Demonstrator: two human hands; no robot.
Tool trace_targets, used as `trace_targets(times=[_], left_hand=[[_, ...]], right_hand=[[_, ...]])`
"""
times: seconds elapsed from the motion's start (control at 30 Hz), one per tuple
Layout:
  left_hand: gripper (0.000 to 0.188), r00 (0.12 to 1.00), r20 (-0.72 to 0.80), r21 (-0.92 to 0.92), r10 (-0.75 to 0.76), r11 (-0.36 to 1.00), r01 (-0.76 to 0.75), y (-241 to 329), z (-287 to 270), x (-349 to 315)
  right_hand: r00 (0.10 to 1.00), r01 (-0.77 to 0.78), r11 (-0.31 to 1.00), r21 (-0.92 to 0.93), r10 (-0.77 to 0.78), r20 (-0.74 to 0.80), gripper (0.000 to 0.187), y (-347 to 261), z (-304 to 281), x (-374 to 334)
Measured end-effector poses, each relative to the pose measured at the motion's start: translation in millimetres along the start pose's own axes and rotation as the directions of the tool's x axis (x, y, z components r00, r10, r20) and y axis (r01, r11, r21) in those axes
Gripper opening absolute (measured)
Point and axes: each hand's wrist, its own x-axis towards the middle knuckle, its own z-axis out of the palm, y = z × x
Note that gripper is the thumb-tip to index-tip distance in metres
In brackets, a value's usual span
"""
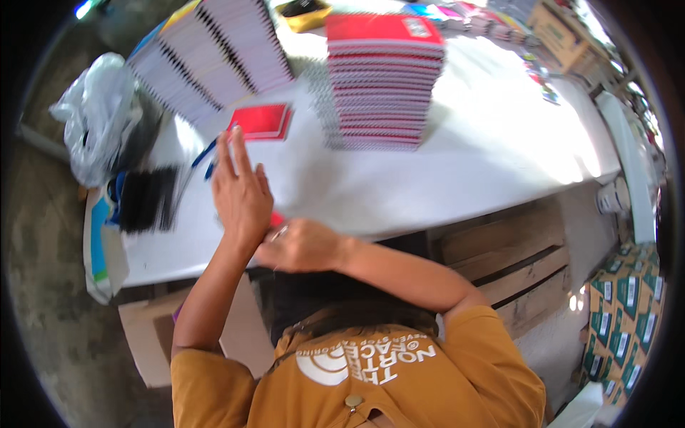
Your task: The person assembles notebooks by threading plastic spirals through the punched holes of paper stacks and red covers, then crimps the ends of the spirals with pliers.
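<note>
My left hand [241, 196] reaches over the near left of the white table, its fingers stretched out and pointing away from me. Close by its wrist, my right hand [303, 246] is closed at the table's front edge; what it grips, if anything, is hidden. A small bit of red [277, 218] shows between the two hands, mostly covered. Just beyond my left fingertips lies a red-covered notebook [258, 121]. Blue handle-like pieces [205, 155] lie left of those fingers. A bundle of thin black strands [148, 200], perhaps binding wires, rests further left.
A tall stack of red spiral notebooks [385, 85] stands on the white table [492, 164]. White-paged spiral-bound books [210, 60] are piled at the back left, beside a plastic bag [96, 118]. A wooden pallet [506, 250] and green-brown boxes [624, 317] sit below right.
</note>
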Motion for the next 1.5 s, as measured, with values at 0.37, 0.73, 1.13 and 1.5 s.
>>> trace_targets(times=[0.37, 0.73, 1.13, 1.5], left_hand=[[0.051, 0.957, -0.271, -0.664, 0.101, 0.7, -0.262, 73, -97, -16], [0.029, 0.815, 0.513, -0.858, 0.271, 0.149, 0.491, 83, -30, -91], [0.012, 0.617, 0.669, -0.67, 0.413, -0.022, 0.742, 106, 35, -143], [0.014, 0.621, 0.65, -0.603, 0.438, -0.201, 0.772, 105, 43, -165]], right_hand=[[0.609, -0.217, 0.876, 0.432, 0.467, -0.641, 0.036, -30, -47, -2], [0.617, -0.782, 0.623, 0.024, 0.769, 0.167, 0.043, -89, -138, -64], [0.097, -0.966, 0.06, 0.25, 0.985, 0.14, 0.015, -102, -126, -130], [-0.039, -0.965, -0.069, 0.253, 0.992, 0.12, 0.021, -120, -113, -122]])
